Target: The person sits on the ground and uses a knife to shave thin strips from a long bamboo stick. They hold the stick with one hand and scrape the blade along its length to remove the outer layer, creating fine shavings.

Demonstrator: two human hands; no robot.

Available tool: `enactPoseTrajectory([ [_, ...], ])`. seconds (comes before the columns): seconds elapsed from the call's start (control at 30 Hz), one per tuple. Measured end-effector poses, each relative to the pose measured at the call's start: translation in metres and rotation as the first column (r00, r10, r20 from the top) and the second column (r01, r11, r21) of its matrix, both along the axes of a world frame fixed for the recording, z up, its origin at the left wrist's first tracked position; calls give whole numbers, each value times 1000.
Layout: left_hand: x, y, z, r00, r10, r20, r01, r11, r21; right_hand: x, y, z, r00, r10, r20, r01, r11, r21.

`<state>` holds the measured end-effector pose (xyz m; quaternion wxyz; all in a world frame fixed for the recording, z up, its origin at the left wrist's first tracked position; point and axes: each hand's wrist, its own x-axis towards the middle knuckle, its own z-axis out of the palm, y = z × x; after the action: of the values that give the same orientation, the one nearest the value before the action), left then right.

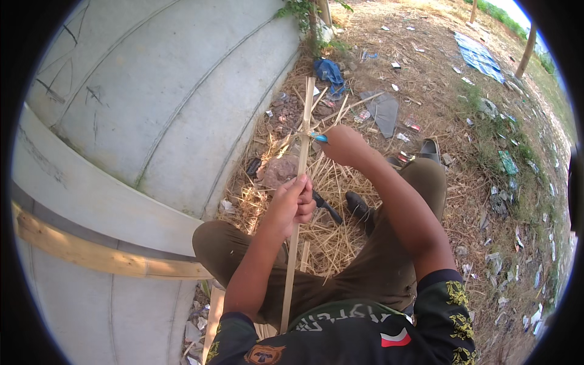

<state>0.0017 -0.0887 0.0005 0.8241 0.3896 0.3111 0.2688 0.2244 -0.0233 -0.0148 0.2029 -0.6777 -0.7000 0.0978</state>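
My left hand (294, 205) is closed around a long pale bamboo strip (292, 267), which runs upright from my lap to beyond my hands. Farther up, my right hand (342, 146) is closed on a small blue-handled tool (319, 138). The tool's tip meets the strip, where thin pale slivers stick out; its working end is too small to make out. Loose shavings (340, 243) cover the ground between my legs. Just beyond my left hand lie a reddish rock (281, 171) and a long dark object (327, 208), partly hidden by that hand.
A grey panelled wall (182, 91) stands close on my left, with a wooden pole (109, 255) along it. Ahead lie a blue cloth (330, 76) and a grey flat piece (382, 112). Litter is scattered at right, a blue-white sheet (479, 56) farther off.
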Motion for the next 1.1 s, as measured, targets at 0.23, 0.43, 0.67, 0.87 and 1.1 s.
enactPoseTrajectory([
  [0.23, -17, -27, 3, 974, -153, -168, 129, 981, -145, 32, -19, 32, 459, -72, -886, -469, 827, -309],
  [0.43, -69, 15, 6, 979, 203, -12, -202, 979, 37, 25, 4, -26, 819, 14, -574, -361, 790, -496],
  [0.67, -82, 72, -16, 909, 339, -244, -331, 941, 75, -80, -31, -216, 739, 674, -18, -355, 365, -861],
  [0.87, -82, 94, -49, 891, 437, -125, -425, 899, 106, -98, -54, -305, 984, -122, 127, 173, 802, -572],
  [1.1, -102, 119, -42, 793, 530, -300, -438, 839, 323, -72, -63, -310, 989, -72, 128, 133, 812, -568],
])
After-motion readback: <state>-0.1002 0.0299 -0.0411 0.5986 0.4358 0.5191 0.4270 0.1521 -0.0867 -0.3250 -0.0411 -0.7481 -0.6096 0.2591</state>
